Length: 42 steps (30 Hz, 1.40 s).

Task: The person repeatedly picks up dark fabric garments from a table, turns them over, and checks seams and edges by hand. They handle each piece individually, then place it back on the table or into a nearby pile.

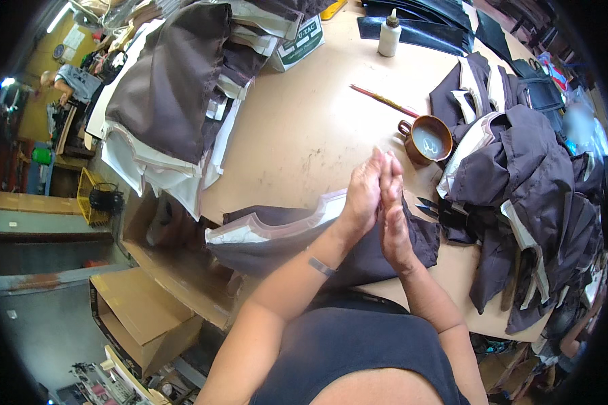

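Note:
My left hand [367, 195] and my right hand [395, 228] are pressed palm to palm above the table, fingers extended and pointing away from me. No object shows between them. Below them a dark fabric piece [283, 258] with a white-lined curved edge lies across the table's near edge. Just beyond my fingertips stands a brown cup [416, 147] holding a pale, cloudy liquid. A thin reddish stick [382, 100] lies with one end near the cup. Scissor blades [427, 206] poke out from dark cloth right of my hands.
Dark garment pieces with white facings are heaped at right [532, 157] and stacked at left [172, 86]. A white squeeze bottle [389, 36] stands at the far side near black sheets [415, 31] and a box [301, 45]. Cardboard boxes [142, 309] sit lower left. A person [76, 83] is in the background.

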Each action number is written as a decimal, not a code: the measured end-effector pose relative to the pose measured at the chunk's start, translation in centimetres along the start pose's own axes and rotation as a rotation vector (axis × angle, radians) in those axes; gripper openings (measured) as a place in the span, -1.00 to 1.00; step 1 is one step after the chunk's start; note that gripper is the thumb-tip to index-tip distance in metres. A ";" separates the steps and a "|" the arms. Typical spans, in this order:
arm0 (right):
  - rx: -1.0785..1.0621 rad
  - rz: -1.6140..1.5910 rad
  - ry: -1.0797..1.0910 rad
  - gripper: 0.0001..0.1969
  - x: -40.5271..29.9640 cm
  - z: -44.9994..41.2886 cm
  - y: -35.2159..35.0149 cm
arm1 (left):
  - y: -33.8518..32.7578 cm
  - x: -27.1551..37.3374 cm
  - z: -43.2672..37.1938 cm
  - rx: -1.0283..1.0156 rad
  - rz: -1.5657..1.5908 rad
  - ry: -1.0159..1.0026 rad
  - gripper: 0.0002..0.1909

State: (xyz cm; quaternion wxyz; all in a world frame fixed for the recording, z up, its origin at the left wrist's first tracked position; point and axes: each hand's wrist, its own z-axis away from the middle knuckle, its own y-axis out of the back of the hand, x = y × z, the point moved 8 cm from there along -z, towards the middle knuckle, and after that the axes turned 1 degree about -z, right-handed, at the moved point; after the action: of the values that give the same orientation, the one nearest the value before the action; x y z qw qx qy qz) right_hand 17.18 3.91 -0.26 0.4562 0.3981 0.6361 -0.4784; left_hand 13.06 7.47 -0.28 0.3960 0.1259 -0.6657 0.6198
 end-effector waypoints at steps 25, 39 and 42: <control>0.133 -0.521 0.048 -0.29 -1.5 0.1 0.2 | 0.9 -0.5 -0.8 0.263 -0.361 -0.121 -0.62; -0.040 -0.656 0.074 -0.30 -2.5 0.0 -0.5 | -1.5 1.8 -0.8 0.153 -0.164 -0.179 -0.64; -0.018 -0.341 0.151 -0.31 -2.2 0.1 -0.1 | -2.8 2.3 -1.0 -0.212 -0.072 -0.175 -0.66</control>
State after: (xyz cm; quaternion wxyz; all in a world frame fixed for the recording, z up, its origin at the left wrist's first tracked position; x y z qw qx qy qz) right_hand 17.69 3.65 1.91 0.3231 0.3151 0.7310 -0.5118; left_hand 13.76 8.58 3.23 0.3695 0.1610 -0.7544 0.5181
